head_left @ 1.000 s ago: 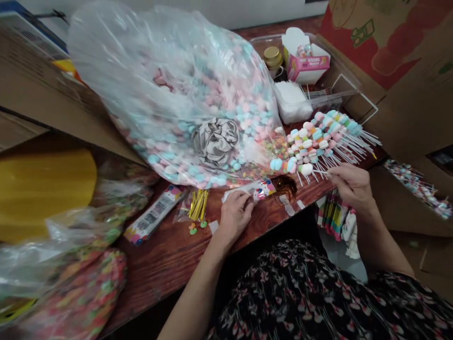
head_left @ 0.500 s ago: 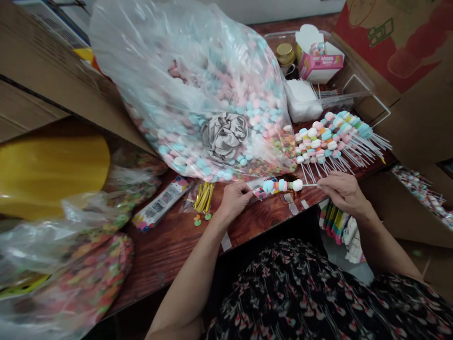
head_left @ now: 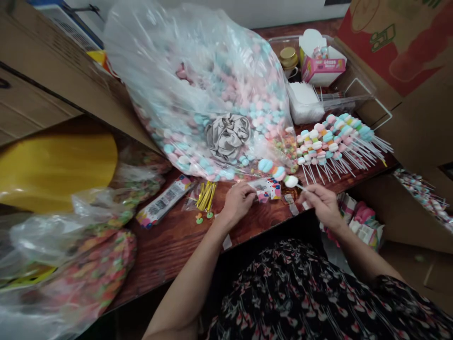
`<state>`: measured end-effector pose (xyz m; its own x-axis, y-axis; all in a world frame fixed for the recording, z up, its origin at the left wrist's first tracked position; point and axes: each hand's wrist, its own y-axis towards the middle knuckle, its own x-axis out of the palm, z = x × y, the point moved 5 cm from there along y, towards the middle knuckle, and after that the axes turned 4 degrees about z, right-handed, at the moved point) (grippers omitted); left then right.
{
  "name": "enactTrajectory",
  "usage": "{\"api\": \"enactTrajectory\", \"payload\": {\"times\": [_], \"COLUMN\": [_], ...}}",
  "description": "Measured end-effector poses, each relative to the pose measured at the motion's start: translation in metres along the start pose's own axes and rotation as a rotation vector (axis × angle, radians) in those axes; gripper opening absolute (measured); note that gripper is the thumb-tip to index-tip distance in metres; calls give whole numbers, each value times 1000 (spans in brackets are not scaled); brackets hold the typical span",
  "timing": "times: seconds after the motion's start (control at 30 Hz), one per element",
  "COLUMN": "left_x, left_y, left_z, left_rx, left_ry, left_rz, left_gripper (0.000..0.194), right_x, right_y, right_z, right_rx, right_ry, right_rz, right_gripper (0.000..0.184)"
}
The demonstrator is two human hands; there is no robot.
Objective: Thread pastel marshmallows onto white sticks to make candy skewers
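Observation:
My right hand (head_left: pixel 322 204) pinches the white stick of a marshmallow skewer (head_left: pixel 272 170), threaded with blue, pink, orange and white pieces. The skewer is tilted, its candy end up and to the left, in front of the big bag's lower edge. My left hand (head_left: pixel 241 200) is closed at the left end of a clear printed wrapper (head_left: pixel 268 190), which lies on the dark red wooden table (head_left: pixel 191 245). Further right, a pile of finished marshmallow skewers (head_left: pixel 329 139) rests with sticks pointing toward me.
A large clear bag of marshmallows (head_left: pixel 198 94) fills the back, with a crumpled grey scrunchie (head_left: pixel 229 136) on it. Gold twist ties (head_left: pixel 205 197) and a stack of printed wrappers (head_left: pixel 164 200) lie left. A clear bin (head_left: pixel 357 89) stands behind the skewers; cardboard boxes (head_left: pixel 399 56) flank the table.
My right hand has moved left and slightly down, and the skewer has tilted up from lying nearly level over the wrapper. My left hand stays at the wrapper. The view has shifted slightly.

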<state>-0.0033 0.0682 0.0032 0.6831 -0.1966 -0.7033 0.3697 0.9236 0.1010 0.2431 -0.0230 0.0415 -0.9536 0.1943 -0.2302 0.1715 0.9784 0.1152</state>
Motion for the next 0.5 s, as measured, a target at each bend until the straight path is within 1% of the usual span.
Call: {"api": "enactTrajectory", "payload": {"times": [0.07, 0.13, 0.23, 0.3, 0.37, 0.43, 0.5], "left_x": [1, 1, -2, -7, -12, -15, -16], "left_y": [4, 7, 7, 5, 1, -2, -4], "left_z": [-6, -6, 1, 6, 10, 12, 13], "left_rx": [-128, -221, -279, -315, -346, -362, -361], "left_ry": [-103, -211, -357, -412, -438, -460, -474], "left_rz": [-21, -50, -106, -122, -103, -84, -67], "left_gripper": [16, 18, 23, 27, 30, 32, 32], "right_x": [33, 59, 82, 88, 88, 86, 85], "right_y": [-4, -1, 12, 20, 25, 27, 27], "right_z": [-1, -7, -17, -20, -20, -17, -15], "right_rx": [0, -68, -207, -292, -344, -359, -358], "right_ry": [105, 154, 163, 128, 73, 30, 0], "right_rz": [-57, -79, -95, -92, -48, 14, 39], "right_gripper": [22, 23, 25, 26, 25, 24, 21]}}
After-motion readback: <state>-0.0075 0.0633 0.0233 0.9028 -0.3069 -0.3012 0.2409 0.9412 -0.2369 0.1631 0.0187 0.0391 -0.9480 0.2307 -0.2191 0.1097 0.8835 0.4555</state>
